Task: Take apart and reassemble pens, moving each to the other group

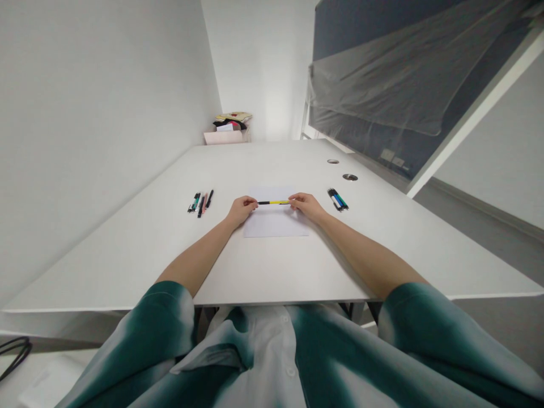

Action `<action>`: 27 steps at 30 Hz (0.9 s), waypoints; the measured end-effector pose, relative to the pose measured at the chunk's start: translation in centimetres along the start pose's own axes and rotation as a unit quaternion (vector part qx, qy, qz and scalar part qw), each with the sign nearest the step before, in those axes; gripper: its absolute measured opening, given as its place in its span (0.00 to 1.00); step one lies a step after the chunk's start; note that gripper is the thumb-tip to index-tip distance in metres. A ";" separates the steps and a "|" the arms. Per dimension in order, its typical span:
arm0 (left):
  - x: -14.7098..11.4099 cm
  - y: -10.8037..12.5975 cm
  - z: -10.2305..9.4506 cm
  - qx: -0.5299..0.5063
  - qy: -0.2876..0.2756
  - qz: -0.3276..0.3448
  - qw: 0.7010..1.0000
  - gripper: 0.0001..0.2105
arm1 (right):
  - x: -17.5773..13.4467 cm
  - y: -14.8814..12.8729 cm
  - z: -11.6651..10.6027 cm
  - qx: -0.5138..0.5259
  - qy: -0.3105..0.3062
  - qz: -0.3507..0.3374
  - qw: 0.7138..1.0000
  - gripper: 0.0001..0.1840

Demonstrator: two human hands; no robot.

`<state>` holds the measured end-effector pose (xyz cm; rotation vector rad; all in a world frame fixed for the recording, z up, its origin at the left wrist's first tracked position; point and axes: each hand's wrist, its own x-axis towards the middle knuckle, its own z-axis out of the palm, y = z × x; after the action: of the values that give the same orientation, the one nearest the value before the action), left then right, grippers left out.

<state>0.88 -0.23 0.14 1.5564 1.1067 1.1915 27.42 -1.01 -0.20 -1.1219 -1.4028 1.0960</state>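
Observation:
Between my two hands a yellow and black pen point(276, 202) lies level, pointing left to right over a white sheet of paper point(276, 224). Its black end is pinched in the fingertips of my left hand point(243, 209). At the yellow end, the fingers of my right hand point(306, 205) are closed on it. To the left of my left hand rests a loose group of pens point(201, 204), black, teal and pink. A tighter row of pens point(338, 200), with blue and green among them, lies right of my right hand.
The white table point(272, 272) runs away from me along the left wall. A pinkish box point(223, 137) with cloth-like items on top stands at its far end. Two round metal grommets point(350, 177) sit at the right. A dark board point(382, 85) under clear plastic leans beyond.

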 end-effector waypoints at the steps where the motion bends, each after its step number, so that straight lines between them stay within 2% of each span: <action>1: 0.0 0.0 0.0 -0.013 0.004 -0.007 1.000 0.08 | 0.0 0.0 -0.1 0.009 0.001 0.002 1.000 0.11; 6: 0.1 0.0 -0.2 -0.041 0.006 -0.039 0.998 0.09 | -0.1 -0.2 -0.3 0.053 -0.001 0.030 0.998 0.08; 12: 0.2 0.3 -0.2 -0.060 0.004 -0.052 0.997 0.09 | -0.4 -0.3 0.2 0.062 0.014 0.036 0.997 0.08; 20: 0.8 0.7 -0.6 -0.064 0.004 -0.088 0.994 0.07 | -0.1 0.1 0.3 -0.053 0.040 0.009 0.998 0.10; 27: 0.3 0.2 -0.6 -0.073 0.035 -0.055 0.995 0.09 | -0.2 0.4 0.3 -0.020 0.080 -0.009 0.997 0.15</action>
<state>0.41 0.12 0.51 1.3359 1.1097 1.2316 27.21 -1.19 -0.62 -1.1978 -1.3117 0.9474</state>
